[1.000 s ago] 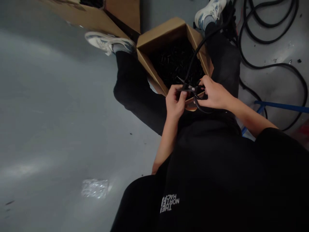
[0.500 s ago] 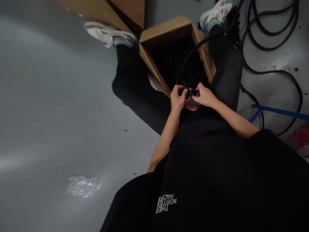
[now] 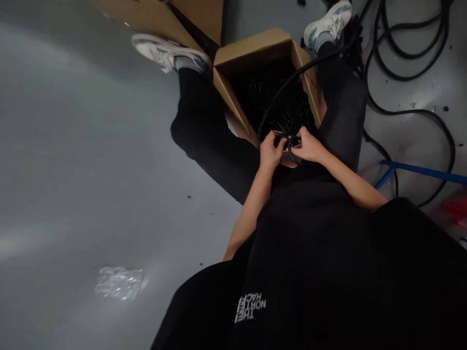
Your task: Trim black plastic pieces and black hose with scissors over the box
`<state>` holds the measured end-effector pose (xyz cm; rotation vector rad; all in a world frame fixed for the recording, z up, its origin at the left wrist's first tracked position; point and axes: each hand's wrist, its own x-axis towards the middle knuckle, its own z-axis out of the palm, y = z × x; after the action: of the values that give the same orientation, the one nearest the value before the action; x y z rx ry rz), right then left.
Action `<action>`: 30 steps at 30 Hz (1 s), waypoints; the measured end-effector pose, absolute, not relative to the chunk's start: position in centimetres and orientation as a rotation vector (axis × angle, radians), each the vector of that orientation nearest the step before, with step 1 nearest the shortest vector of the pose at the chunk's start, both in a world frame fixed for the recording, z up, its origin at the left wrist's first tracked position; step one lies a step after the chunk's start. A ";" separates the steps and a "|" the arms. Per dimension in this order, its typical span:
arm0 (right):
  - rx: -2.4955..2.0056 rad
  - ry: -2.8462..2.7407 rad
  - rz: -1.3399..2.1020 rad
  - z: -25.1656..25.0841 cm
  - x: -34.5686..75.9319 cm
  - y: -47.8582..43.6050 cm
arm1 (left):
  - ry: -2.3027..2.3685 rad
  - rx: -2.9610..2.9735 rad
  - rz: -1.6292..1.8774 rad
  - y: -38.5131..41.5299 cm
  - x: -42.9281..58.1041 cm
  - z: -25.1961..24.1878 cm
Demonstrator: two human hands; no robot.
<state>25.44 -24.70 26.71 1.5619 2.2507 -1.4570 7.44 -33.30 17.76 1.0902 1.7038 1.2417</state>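
Note:
A cardboard box (image 3: 255, 47) holding many small black pieces (image 3: 268, 92) stands between my legs. Over its near edge, my left hand (image 3: 270, 151) pinches the black cable (image 3: 277, 95), which arcs up across the box to the right. Close beside it, my right hand (image 3: 309, 147) has its fingers closed on a dark part at the cable's end. A small shiny spot shows between the two hands. The exact shape of what the fingers hold is too small and dark to tell.
Black cable (image 3: 404, 112) lies in loops on the floor at the right, near a blue bar (image 3: 426, 170) and something red (image 3: 456, 206). Another cardboard piece (image 3: 146, 19) is at the top left. A clear plastic bag (image 3: 119, 282) lies on the floor.
Both hands have stayed close together over the box's near edge, shifting very slightly. The cable's arc now bows a little further left near my left hand.

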 end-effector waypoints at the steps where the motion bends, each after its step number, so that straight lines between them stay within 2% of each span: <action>1: 1.581 2.246 -1.451 26.7 25.4 -24.7 | 1.698 1.096 1.230 -33.3 7.5 17.7; 10: 1.594 2.160 -1.500 27.9 26.1 -24.6 | 1.708 0.692 1.514 -32.5 5.8 16.7; 15: 1.463 2.418 -1.172 30.2 26.7 -23.8 | 1.454 0.433 1.551 -32.9 4.7 17.1; 21: 1.204 2.568 -0.863 32.6 26.9 -23.6 | 1.330 0.473 1.487 -33.1 5.0 17.5; 30: 1.193 2.549 -0.863 32.5 26.6 -24.1 | 1.351 0.607 1.438 -32.8 6.0 17.3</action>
<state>26.57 -24.13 32.47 1.1926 2.5488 -0.8627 6.02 -32.76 17.33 0.6065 1.3510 1.4377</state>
